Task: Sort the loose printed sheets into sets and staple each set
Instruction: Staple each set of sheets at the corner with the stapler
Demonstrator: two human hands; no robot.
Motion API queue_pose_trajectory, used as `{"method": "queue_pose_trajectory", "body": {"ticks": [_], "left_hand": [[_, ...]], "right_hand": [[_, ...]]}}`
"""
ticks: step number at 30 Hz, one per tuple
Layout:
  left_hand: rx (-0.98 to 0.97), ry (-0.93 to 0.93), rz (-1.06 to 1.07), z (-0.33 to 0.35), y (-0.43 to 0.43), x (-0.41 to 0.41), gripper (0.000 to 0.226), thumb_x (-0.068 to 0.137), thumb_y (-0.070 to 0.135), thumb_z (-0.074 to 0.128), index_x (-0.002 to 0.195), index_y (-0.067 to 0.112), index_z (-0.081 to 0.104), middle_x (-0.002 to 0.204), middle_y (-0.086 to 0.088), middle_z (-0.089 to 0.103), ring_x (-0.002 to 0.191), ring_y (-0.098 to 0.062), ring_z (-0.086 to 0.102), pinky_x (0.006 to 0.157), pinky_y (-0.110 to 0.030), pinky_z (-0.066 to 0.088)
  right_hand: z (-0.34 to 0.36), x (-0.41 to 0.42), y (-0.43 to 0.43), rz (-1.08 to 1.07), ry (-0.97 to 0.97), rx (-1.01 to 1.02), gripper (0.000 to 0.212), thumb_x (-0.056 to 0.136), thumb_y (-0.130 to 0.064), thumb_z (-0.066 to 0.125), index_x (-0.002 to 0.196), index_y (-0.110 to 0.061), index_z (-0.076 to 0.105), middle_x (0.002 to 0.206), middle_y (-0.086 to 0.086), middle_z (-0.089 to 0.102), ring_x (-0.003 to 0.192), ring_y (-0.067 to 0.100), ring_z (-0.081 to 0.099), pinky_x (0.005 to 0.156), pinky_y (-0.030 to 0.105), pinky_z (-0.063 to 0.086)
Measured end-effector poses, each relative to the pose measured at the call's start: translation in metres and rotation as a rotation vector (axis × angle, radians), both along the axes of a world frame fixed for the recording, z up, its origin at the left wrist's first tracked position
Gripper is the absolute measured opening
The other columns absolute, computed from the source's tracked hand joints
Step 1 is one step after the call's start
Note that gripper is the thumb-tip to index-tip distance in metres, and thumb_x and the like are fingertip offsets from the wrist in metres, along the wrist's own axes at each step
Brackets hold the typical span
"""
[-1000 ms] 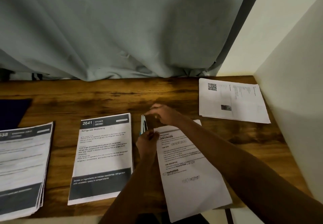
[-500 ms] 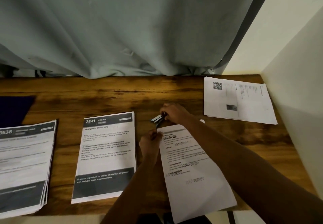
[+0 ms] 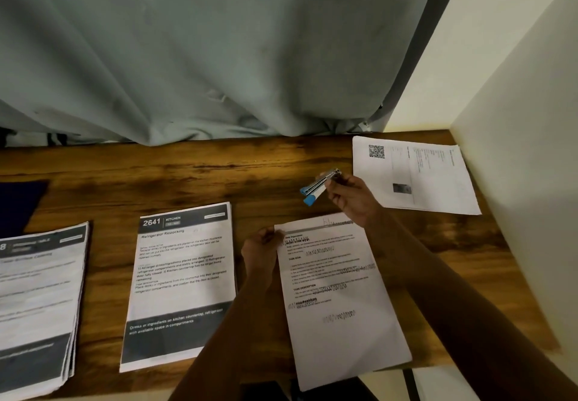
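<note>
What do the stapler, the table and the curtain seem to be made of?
Stapler: likely metal, from its shiny silver bars; the matte blue ends look plastic. Table: wood or wood-look laminate, brown grain with a soft sheen. Curtain: matte grey-green cloth, hanging in soft folds.

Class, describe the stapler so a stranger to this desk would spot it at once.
Start at the brown wooden desk and go to its far right, where a white sheet with a QR code lies. Just left of it, the right hand holds a silver stapler. It alone has blue tips; everything nearby is paper.
</note>
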State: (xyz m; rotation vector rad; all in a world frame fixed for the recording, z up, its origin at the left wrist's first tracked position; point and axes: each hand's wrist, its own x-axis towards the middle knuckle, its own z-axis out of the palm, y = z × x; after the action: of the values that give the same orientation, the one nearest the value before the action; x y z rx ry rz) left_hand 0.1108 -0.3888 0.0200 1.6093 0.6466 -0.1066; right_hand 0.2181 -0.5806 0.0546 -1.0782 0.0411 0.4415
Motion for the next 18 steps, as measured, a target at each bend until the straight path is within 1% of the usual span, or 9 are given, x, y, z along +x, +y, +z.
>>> {"method": "queue_pose_trajectory", "body": {"ticks": [2,4,6,9,11,13,15,17,18], "left_hand": [[0.019,-0.016,-0.016,0.003,-0.001,0.001,0.004,0.088,0.016,0.064,0.089,0.020,0.065,0.084,0.004,0.070,0.074,-0.006,0.069,0.054,-0.014,0.051],[0.081,-0.044,-0.049,0.006,-0.003,0.002,0.002,0.088,0.018,0.064,0.088,0.020,0.065,0.083,0.006,0.069,0.073,-0.004,0.068,0.053,-0.010,0.050],[0.106,-0.068,-0.067,0.010,-0.005,0.002,0.003,0.088,0.019,0.065,0.087,0.021,0.065,0.082,0.007,0.069,0.071,-0.001,0.067,0.053,-0.009,0.049],[0.114,-0.077,-0.064,0.014,-0.007,0.001,0.008,0.087,0.019,0.066,0.082,0.026,0.064,0.080,0.010,0.068,0.071,0.000,0.066,0.055,-0.011,0.049],[0.108,-0.076,-0.061,0.015,-0.008,0.001,0.002,0.087,0.020,0.066,0.086,0.022,0.066,0.082,0.009,0.069,0.071,-0.001,0.067,0.054,-0.011,0.050],[0.106,-0.081,-0.061,0.016,-0.009,0.001,0.003,0.087,0.021,0.066,0.090,0.019,0.067,0.082,0.008,0.069,0.071,-0.001,0.067,0.053,-0.010,0.049],[0.089,-0.088,-0.056,0.018,-0.009,0.000,0.002,0.087,0.020,0.066,0.086,0.022,0.066,0.080,0.010,0.069,0.071,0.000,0.066,0.054,-0.010,0.050],[0.067,-0.094,-0.045,0.019,-0.008,0.000,0.008,0.087,0.020,0.066,0.082,0.026,0.064,0.080,0.009,0.069,0.072,-0.002,0.067,0.057,-0.013,0.052],[0.063,-0.092,-0.043,0.018,-0.008,0.000,0.009,0.087,0.020,0.067,0.081,0.027,0.064,0.081,0.008,0.069,0.073,-0.003,0.067,0.060,-0.015,0.053]], "right_hand": [[0.001,-0.005,0.000,0.032,0.081,0.148,0.021,0.087,-0.009,0.051,0.106,-0.005,0.057,0.110,0.010,0.067,0.102,0.020,0.063,0.081,0.027,0.054],[0.002,-0.010,0.000,0.087,0.135,0.237,0.021,0.089,-0.013,0.046,0.107,-0.007,0.055,0.116,0.013,0.064,0.110,0.028,0.061,0.084,0.035,0.054],[0.004,-0.011,0.001,0.108,0.154,0.209,0.023,0.090,-0.014,0.045,0.111,-0.008,0.052,0.117,0.014,0.063,0.110,0.029,0.061,0.085,0.037,0.054],[0.011,-0.010,0.007,0.142,0.147,0.073,0.024,0.094,-0.010,0.042,0.118,-0.009,0.049,0.117,0.014,0.063,0.113,0.029,0.060,0.093,0.037,0.052],[0.015,-0.009,0.010,0.173,0.122,0.023,0.023,0.099,-0.006,0.035,0.117,-0.009,0.049,0.117,0.015,0.062,0.114,0.029,0.059,0.093,0.036,0.051],[0.020,-0.010,0.013,0.142,0.154,0.082,0.024,0.100,-0.004,0.031,0.114,-0.007,0.051,0.116,0.016,0.063,0.112,0.030,0.060,0.092,0.038,0.052],[0.024,-0.009,0.017,0.042,0.254,0.183,0.025,0.100,-0.003,0.029,0.112,-0.004,0.051,0.111,0.018,0.065,0.106,0.031,0.063,0.091,0.041,0.053],[0.024,-0.007,0.020,-0.090,0.386,0.252,0.022,0.100,-0.007,0.031,0.112,-0.002,0.049,0.102,0.019,0.066,0.097,0.031,0.066,0.083,0.042,0.055],[0.024,-0.006,0.022,-0.141,0.444,0.267,0.020,0.100,-0.012,0.036,0.113,-0.002,0.047,0.097,0.018,0.064,0.090,0.029,0.065,0.077,0.040,0.055]]}}
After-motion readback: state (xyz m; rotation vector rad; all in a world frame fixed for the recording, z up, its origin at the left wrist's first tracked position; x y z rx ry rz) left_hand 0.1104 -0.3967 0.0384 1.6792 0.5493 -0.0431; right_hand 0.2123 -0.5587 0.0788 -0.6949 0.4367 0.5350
